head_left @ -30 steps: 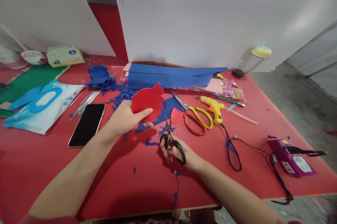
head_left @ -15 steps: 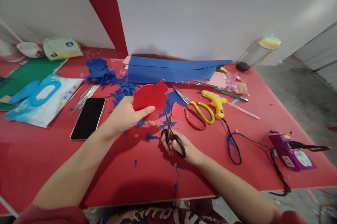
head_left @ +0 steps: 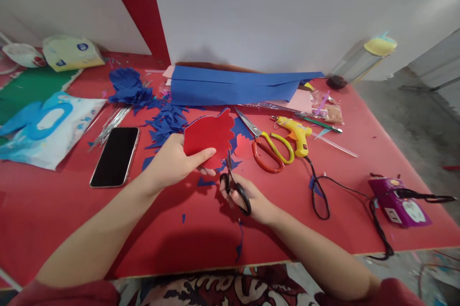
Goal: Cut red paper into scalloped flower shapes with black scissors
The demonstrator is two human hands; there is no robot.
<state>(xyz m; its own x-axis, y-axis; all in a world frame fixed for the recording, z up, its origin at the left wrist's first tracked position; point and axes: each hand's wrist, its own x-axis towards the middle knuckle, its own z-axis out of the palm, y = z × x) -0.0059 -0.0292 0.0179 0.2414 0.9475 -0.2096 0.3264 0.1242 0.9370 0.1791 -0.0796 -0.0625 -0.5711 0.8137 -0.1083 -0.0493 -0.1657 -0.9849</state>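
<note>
My left hand [head_left: 179,157] pinches a piece of red paper [head_left: 206,134], thumb on top and fingers beneath. Its right edge is cut into scallops, and a thin blue rim shows along the top edge. My right hand [head_left: 247,196] has its fingers through the handles of small black-handled scissors [head_left: 232,184]. Their blades point up at the lower right edge of the paper; whether they touch it I cannot tell. A small pinkish-red scalloped piece [head_left: 244,147] lies just right of the blades. Blue scraps [head_left: 206,182] are scattered under both hands.
Large scissors [head_left: 273,153] with red and yellow handles lie at right, beside a yellow glue gun [head_left: 295,134] whose cord runs to a purple box [head_left: 398,203]. Blue sheets [head_left: 230,86] lie at the back. On the left are a phone [head_left: 115,156], a wipes pack [head_left: 57,126] and blue cut pieces [head_left: 167,124].
The black-handled scissors' blades have drawn closer together and are nearer the red paper's edge. My view has shifted slightly, while both hands keep their holds.
</note>
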